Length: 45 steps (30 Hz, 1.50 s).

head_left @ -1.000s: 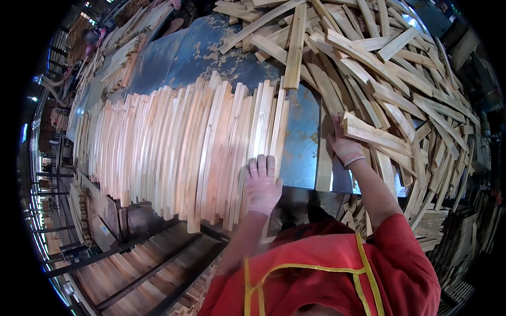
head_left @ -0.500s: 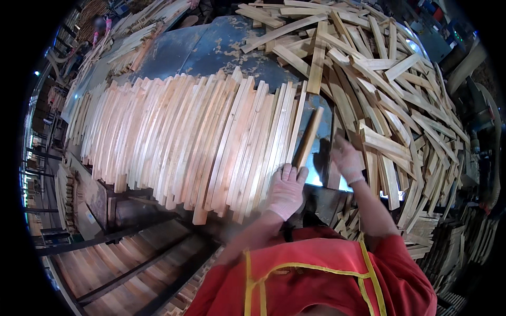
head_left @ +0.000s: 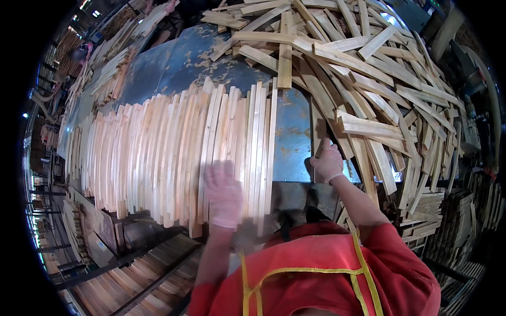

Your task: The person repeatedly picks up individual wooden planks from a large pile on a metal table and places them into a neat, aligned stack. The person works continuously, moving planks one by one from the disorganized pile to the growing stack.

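Observation:
My left hand [head_left: 224,194], in a pale pinkish work glove and smeared by motion, lies with fingers extended over a long row of wooden strips [head_left: 158,152] set side by side. Its palm is toward the near ends of the strips. My right hand [head_left: 328,162], gloved too, is at the left edge of a loose pile of wood pieces [head_left: 369,126]. Its fingers close round a darker wooden strip [head_left: 318,136] that points away from me. Part of that strip is hidden by the hand.
The strips lie on a worn blue metal tabletop [head_left: 292,121], which shows between row and pile. Below left stands a dark-framed rack [head_left: 132,268] of wood. More strips [head_left: 113,71] lie at the far left, and a person's pink-gloved hand [head_left: 170,7] shows at the top.
My left hand has moved left from the row's right end onto the strips. My right hand has come left and closed on a strip. The view has shifted a little.

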Tool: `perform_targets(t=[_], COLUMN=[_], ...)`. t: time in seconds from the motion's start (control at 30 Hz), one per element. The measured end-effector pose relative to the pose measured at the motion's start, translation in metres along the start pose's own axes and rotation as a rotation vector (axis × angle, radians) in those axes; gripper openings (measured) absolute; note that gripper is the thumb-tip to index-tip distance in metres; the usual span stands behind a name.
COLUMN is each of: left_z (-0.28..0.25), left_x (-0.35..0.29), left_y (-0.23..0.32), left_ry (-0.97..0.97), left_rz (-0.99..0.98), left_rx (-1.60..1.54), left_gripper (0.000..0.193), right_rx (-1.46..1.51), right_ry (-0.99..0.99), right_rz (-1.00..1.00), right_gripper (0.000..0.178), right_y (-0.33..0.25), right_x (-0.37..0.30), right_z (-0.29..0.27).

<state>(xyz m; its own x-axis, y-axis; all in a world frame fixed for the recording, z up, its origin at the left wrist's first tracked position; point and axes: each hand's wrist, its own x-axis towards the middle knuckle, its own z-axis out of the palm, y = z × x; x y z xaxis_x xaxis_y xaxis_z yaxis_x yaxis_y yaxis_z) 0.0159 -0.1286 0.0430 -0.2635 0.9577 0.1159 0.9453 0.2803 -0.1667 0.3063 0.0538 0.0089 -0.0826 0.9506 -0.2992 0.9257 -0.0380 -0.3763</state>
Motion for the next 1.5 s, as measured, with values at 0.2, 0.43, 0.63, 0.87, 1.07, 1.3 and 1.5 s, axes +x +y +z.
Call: perform_targets(t=[0.2,0.43,0.63,0.87,1.07,1.3,1.5], left_z=[0.013,0.001,-0.002,-0.143,-0.108,-0.067,-0.019], left_x=[-0.008,0.034,0.053,0.026,-0.085,-0.097,-0.076], left_y=[0.152,0.217,0.191,0.045,-0.015,0.027,0.101], left_ry=[-0.282,-0.469,-0.326,-0.172,-0.646,-0.645,-0.609], left_rz=[0.245,0.180,0.102,0.002,-0.695,0.028,0.073], left_rx=[-0.559,-0.338,-0.270,-0.683,-2.003,-1.748,-1.052], left_gripper=[0.087,0.096,0.080,0.065,0.066,0.054,0.051], right_rx=[0.253,2.166,2.575,2.546,1.863,1.233,0.175], right_ry=[-0.377,-0.587,-0.004,0.093,-0.279,-0.346,-0.363], right_rz=[-0.300,0.303,0.478,-0.094,0.248,0.266,-0.068], right_gripper=[0.078,0.050,0.041,0.045,0.064,0.043,0.094], right_y=[0.038,0.095,0.101,0.096,0.048,0.054,0.005], right_x=[-0.072,0.027,0.119,0.110,-0.099,-0.154,-0.138], right_z=[-0.002,-0.071,-0.100,-0.201,-0.068,0.017,0.065])
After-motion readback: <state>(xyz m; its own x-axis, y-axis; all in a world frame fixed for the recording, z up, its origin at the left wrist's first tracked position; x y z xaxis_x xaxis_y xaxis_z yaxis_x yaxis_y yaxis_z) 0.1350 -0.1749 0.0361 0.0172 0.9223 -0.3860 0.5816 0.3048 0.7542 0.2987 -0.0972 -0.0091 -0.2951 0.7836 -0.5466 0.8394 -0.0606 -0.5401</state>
